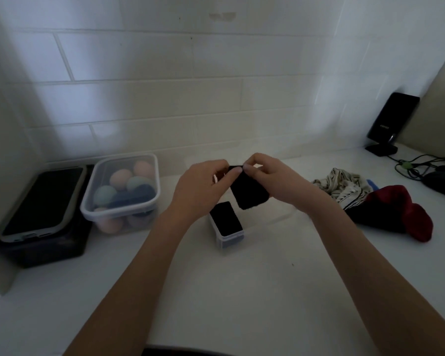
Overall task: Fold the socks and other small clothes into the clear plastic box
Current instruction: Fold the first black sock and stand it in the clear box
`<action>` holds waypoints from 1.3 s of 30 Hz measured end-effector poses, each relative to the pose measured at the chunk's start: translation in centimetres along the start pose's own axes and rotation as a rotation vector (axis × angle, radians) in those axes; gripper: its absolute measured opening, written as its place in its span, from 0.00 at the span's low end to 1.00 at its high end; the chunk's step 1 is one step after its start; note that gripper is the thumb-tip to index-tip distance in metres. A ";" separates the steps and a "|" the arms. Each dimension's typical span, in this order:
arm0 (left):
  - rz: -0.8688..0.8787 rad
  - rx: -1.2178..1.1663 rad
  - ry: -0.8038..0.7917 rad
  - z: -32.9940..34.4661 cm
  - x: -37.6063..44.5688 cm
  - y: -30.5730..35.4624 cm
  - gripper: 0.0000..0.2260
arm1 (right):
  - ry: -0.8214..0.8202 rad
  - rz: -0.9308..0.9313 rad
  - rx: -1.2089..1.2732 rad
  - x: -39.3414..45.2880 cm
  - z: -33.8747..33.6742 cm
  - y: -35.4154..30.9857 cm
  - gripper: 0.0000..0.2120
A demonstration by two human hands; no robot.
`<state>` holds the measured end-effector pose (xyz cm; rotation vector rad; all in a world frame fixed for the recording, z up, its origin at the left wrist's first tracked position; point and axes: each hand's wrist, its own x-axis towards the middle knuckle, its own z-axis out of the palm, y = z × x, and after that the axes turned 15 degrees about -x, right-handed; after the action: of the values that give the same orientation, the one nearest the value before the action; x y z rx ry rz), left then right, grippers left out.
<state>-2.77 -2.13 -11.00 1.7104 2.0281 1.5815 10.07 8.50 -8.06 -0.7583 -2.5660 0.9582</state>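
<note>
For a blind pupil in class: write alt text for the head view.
Both hands, left hand and right hand, pinch a folded black sock above a clear plastic box holding one dark folded piece. More clothes lie right.

This looks like a home, likely a laundry or bathroom corner: a white counter (242, 291) meets a white subway-tile wall (165, 98). A tub of pastel balls (122, 194), loose clothes (370, 201) and a small black device with trailing cables (388, 124) sit about.

White counter (254, 291): clear box (231, 238), egg tub (121, 194), black bin (46, 242), clothes pile (378, 201), speaker (388, 124).
</note>
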 end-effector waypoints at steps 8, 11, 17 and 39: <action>-0.105 -0.056 -0.221 -2.2 -0.2 1.0 0.11 | -0.145 0.102 -0.126 -1.2 0.4 0.7 0.12; -0.139 -0.047 -0.358 -2.8 -0.1 1.1 0.05 | -0.120 0.106 -0.152 -1.8 0.7 0.6 0.11; -0.197 -0.019 -0.548 -3.6 -0.2 1.5 0.09 | -0.218 0.083 -0.208 -2.7 0.4 0.8 0.09; -0.191 0.353 -0.603 -1.8 -0.2 2.8 0.09 | -0.443 -0.043 -0.449 -2.1 -0.9 0.9 0.17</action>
<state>-1.83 -3.82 -8.23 1.7377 2.1189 0.5668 12.54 8.38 -8.21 -0.6476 -3.2337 0.5865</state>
